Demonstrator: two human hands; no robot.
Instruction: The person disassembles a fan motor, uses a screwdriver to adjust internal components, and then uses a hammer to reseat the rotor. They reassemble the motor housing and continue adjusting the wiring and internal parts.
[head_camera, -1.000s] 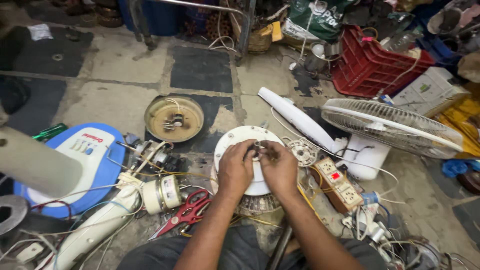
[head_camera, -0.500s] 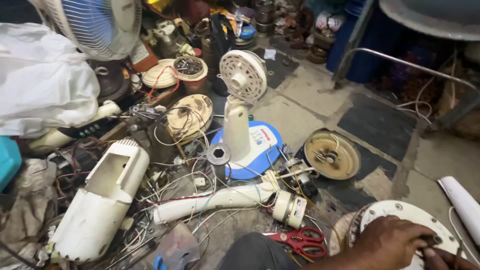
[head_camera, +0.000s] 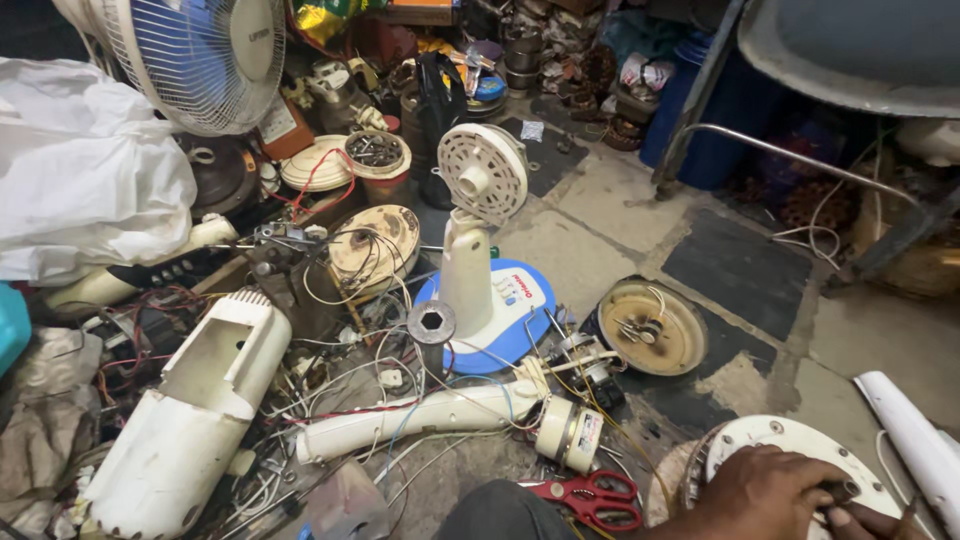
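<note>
At the far left of the floor a white plastic bag (head_camera: 85, 170) lies on the heap, and below it a long white fan housing (head_camera: 185, 420) lies among loose wires. At the top left corner stands a fan with a wire guard (head_camera: 195, 55). More to the middle, a white fan stand (head_camera: 470, 270) rises upright from a round blue and white base (head_camera: 520, 310), with a round white motor cover (head_camera: 483, 170) on top. In front of it a white tube (head_camera: 420, 418) lies flat on the floor, and red-handled scissors (head_camera: 590, 497) lie near the bottom edge. Right of the base a round cream motor plate (head_camera: 648, 328) lies on a dark tile.

In the bottom right corner lies the round white fan disc (head_camera: 780, 445). The left hand (head_camera: 770, 490) rests on it, fingers curled down over its middle. Of the right hand (head_camera: 868, 520) only a small part shows at the bottom edge, touching the disc just beside the left; whether its fingers grip something I cannot tell. A white pipe (head_camera: 915, 440) lies by the right edge.
</note>
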